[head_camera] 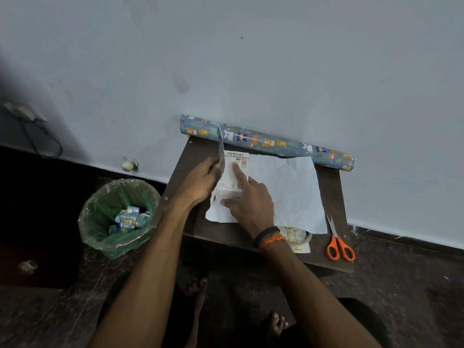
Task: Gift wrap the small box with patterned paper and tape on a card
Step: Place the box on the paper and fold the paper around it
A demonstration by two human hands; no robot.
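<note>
Right now the box (234, 172), white with printed text, lies on a sheet (288, 192) of paper spread white side up on the dark counter (331, 187). The right hand (247, 202) rests on the box: its forefinger lies straight along the top face, pressing down, while the thumb sits against the near end. The left hand (200, 182) is at the box's left side, and it pinches the sheet's left edge and lifts it upright against the box; that raised flap shows its patterned face as a thin strip, though how the fingers lie behind it is hard to make out.

At the far edge of the counter, against the wall, lies the roll (266, 141) of blue animal-print paper. Orange-handled scissors (339, 241) lie near the counter's right corner, apart from the sheet. Just beside the right wrist a card (298, 243) with yellow lettering lies partly under what looks like a tape ring (307, 237). On the floor to the left stands a bin (118, 217) lined with a green bag, holding scraps of the same printed paper.
</note>
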